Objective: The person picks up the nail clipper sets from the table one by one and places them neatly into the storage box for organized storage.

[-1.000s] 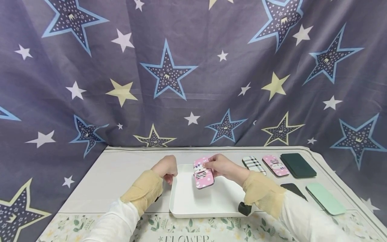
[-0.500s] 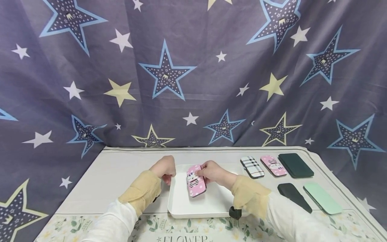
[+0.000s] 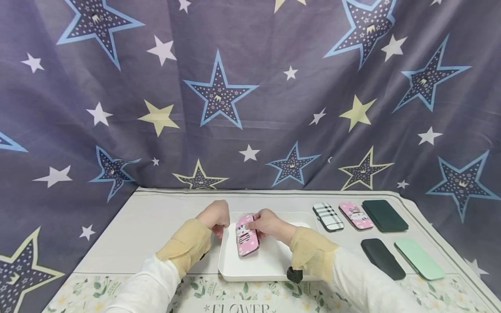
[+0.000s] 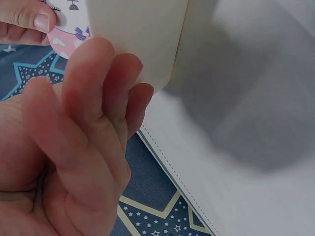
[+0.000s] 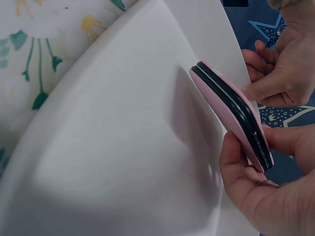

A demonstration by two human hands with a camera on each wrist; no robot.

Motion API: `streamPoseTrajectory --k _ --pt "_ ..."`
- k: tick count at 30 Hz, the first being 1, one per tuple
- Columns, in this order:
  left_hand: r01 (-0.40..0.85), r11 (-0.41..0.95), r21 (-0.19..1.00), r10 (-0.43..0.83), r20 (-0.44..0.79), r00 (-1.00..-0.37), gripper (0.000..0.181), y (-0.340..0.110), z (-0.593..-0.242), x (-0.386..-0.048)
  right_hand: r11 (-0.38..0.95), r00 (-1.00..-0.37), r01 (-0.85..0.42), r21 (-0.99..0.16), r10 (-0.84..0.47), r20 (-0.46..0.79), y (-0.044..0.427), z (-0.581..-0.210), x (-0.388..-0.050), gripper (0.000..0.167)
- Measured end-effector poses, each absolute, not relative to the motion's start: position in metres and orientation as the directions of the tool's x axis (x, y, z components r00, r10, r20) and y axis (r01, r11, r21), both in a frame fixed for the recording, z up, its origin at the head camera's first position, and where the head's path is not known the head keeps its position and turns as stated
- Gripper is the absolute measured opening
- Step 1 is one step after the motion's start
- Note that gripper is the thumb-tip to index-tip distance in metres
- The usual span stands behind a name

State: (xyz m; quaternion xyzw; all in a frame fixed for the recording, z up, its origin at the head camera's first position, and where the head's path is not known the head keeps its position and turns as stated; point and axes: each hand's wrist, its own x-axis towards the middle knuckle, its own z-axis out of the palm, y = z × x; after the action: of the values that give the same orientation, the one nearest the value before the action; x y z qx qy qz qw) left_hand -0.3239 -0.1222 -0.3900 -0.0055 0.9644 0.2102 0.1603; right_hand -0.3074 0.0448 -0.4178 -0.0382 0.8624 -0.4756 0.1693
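In the head view a pink patterned case (image 3: 245, 243) is held tilted over the left part of a white tray (image 3: 274, 266). My right hand (image 3: 270, 224) pinches its upper right side, thumb on the printed face. At the tray's left edge my left hand (image 3: 216, 216) grips the rim; the left wrist view shows its bent fingers (image 4: 123, 73) against the tray's outer wall (image 4: 140, 37). Seen edge-on in the right wrist view, the case (image 5: 221, 98) has dark edging and looks closed, between the right thumb and fingers (image 5: 236, 162).
Right of the tray lie a plaid case (image 3: 328, 217), another pink case (image 3: 355, 215), a dark green case (image 3: 385, 215), a black case (image 3: 382, 258) and a mint green one (image 3: 419, 258). A star-patterned curtain (image 3: 250, 130) hangs behind the table.
My right hand has moved left and slightly down with the pink case, from the tray's middle towards its left side. My left hand has stayed at the rim.
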Motion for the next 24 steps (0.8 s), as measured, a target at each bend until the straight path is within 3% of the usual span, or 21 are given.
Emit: streamPoseTrajectory --k 16,24 --pt "-0.116 0.899 0.423 0.034 -0.33 -0.943 0.004 -0.122 -0.39 -0.323 0.53 -0.929 0.098 -0.843 -0.255 -0.269 0.027 -0.422 -0.31 0.013" --pt "-0.124 0.89 0.439 0.032 -0.332 -0.943 0.005 -0.121 -0.39 -0.323 0.607 -0.929 0.048 -0.794 -0.265 -0.258 0.023 -0.421 -0.31 0.016"
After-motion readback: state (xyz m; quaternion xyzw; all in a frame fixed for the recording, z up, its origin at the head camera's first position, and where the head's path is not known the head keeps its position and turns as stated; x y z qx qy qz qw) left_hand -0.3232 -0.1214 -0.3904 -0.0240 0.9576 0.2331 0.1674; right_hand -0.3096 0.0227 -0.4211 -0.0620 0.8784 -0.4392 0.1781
